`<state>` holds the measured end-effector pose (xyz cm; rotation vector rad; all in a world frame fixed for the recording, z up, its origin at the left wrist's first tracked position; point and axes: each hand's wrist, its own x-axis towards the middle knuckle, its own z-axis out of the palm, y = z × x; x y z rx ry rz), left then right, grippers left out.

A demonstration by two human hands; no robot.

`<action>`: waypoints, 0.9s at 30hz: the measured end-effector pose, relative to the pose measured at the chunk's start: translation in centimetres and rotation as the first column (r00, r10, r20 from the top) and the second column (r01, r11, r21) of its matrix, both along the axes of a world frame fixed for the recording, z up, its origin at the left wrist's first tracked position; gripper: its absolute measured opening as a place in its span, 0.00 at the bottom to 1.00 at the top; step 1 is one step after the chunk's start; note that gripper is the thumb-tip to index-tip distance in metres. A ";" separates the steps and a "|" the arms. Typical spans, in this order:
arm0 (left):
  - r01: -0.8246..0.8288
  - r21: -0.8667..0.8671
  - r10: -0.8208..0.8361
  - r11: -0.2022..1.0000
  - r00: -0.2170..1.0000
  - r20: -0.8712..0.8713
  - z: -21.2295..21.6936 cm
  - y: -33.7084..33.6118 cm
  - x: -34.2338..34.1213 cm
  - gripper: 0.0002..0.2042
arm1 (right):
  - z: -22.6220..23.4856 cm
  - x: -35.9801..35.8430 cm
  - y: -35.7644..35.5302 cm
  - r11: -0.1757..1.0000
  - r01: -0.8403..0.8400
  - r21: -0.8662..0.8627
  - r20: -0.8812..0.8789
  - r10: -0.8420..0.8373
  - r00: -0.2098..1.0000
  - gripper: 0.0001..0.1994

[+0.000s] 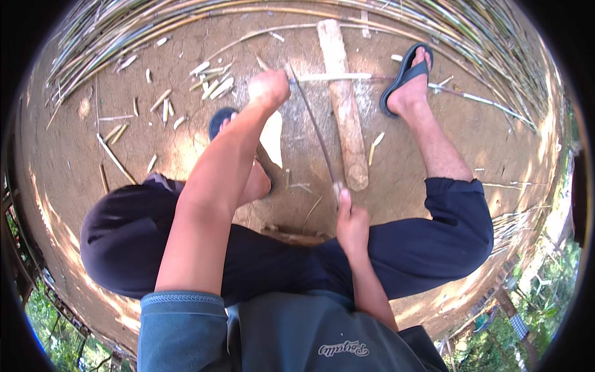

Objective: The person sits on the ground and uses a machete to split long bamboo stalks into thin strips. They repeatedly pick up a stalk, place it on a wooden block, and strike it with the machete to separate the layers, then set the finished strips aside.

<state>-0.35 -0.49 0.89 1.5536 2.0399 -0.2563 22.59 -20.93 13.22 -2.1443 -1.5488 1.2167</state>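
Currently the person squats over a dirt floor, knees spread, feet in dark sandals. Left hand is stretched forward, closed in a fist around the near end of a thin bamboo stick, which runs away to the right of that hand across a wooden log lying lengthwise on the ground. Right hand sits close to the body, fingers wrapped tight about the handle of a long knife; the blade slants up and forward from it, tip reaching just beside the left hand, where stick and log meet. Judgement: the step in hand looks like trimming or splitting the stick against the log as a chopping block. To do it well, the stick should rest flat on the log, the left fist should stay clear of the blade's line, and the cut should fall away from the fingers, since blade tip and knuckles appear very near. Left of the left hand, short cut pieces of bamboo lie scattered on the ground; beyond both hands, a heap of long bamboo stalks curves along the far edge. No containers show in this view; the cut pieces lie loose.
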 end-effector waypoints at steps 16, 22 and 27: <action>-0.028 -0.038 0.027 0.999 1.000 -0.011 -0.1 -0.3 -2.1 0.15 | -4.2 -4.9 7.3 0.985 -0.105 -0.136 0.164 0.127 0.978 0.28; -0.046 0.095 0.046 0.994 0.999 0.008 -2.0 1.4 -0.2 0.14 | -1.7 -0.7 3.0 0.998 -0.019 0.051 0.023 0.018 1.000 0.31; -0.038 -0.024 0.038 0.999 0.999 0.017 -1.2 -0.6 -1.6 0.14 | -6.4 -5.2 7.8 0.994 -0.083 -0.064 0.140 0.091 0.986 0.36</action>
